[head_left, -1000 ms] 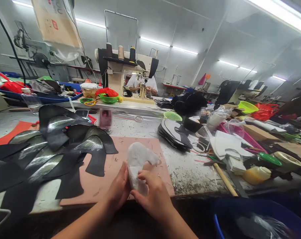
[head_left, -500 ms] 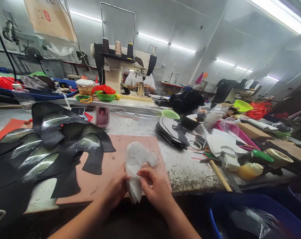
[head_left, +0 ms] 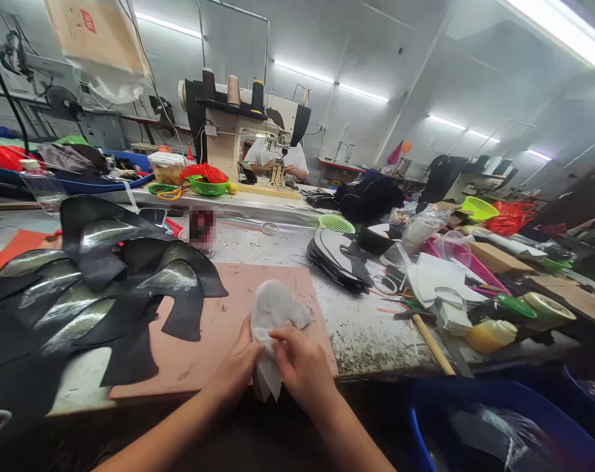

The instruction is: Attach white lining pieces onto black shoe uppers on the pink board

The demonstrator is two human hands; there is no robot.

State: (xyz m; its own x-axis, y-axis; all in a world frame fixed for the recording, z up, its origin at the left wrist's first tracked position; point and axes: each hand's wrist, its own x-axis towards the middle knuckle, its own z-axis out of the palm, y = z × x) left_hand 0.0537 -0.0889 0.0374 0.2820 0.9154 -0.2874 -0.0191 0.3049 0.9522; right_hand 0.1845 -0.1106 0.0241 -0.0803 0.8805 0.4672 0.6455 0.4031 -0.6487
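Observation:
A stack of white cut pieces [head_left: 274,311] is held upright over the pink mat [head_left: 219,328] at the table's front edge. My left hand [head_left: 238,367] grips its left side, fingers closed behind it. My right hand [head_left: 300,367] pinches the front sheet near the lower right, thumb and forefinger pressed on it. To the left lie several glossy black shoe-upper pieces [head_left: 95,282], overlapping on the mat and table.
A pile of black and white cut parts [head_left: 341,259] sits mid-table. Clutter at the right: hammer [head_left: 432,341], yellow bottle [head_left: 489,334], white pieces [head_left: 440,278], pink tray, green baskets. A blue bin [head_left: 504,426] stands below. A person works at a sewing machine [head_left: 238,131] behind.
The white stack has dropped slightly toward the table edge, and my right hand shifted from flat on it to pinching the front sheet. The view has drifted a little.

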